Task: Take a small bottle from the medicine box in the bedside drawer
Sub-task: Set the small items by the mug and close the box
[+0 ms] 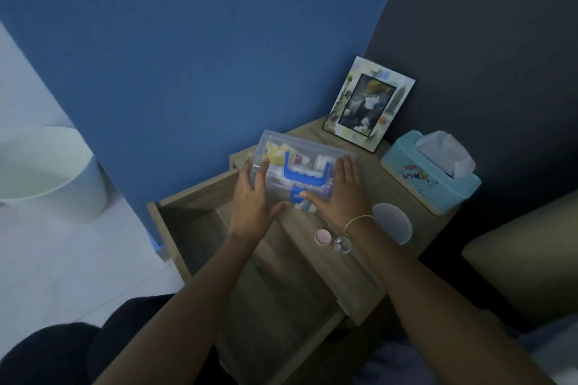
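Observation:
A clear plastic medicine box point(300, 151) with a blue handle and blue latch lies on the wooden bedside table point(391, 197), its lid closed. Packets and small white items show through the lid; no single bottle can be told apart. My left hand point(253, 197) grips the box's left end, fingers curled over its edge. My right hand point(339, 194) rests flat on the box's right end, its thumb by the blue latch. Below the hands the drawer point(200, 228) stands pulled open.
A picture frame point(369, 103) leans against the wall at the table's back. A light blue tissue box point(431, 172) stands at the right. A pink round lid point(322, 237), a clear ball point(342, 245) and a grey disc point(392, 223) lie near my right wrist. A white bin point(47, 172) stands at left.

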